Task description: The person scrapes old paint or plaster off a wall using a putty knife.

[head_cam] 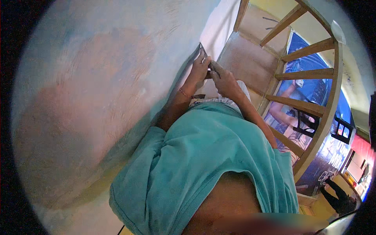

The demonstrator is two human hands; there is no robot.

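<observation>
Both of my hands meet at a slim dark hand tool (pixel 204 53), its pointed end touching the painted wall (pixel 97 70) where the surface turns to a white strip (pixel 224 25). Nearest the tip are the fingers of my left hand (pixel 201 67), with a woven bracelet on the wrist. My right hand (pixel 225 82) closes around the rear part of the tool, lower and to the right. Fingers hide much of the tool, so its exact kind is unclear. My left forearm runs close along the wall and casts a shadow on it.
A slatted wooden frame (pixel 337 85) rises at my right, beside brown panels (pixel 249 55). Behind the slats hangs a blue printed banner (pixel 305 63) bearing writing. Black brackets (pixel 343 130) are near the frame. A person in dark clothing (pixel 337 196) is at the far lower right.
</observation>
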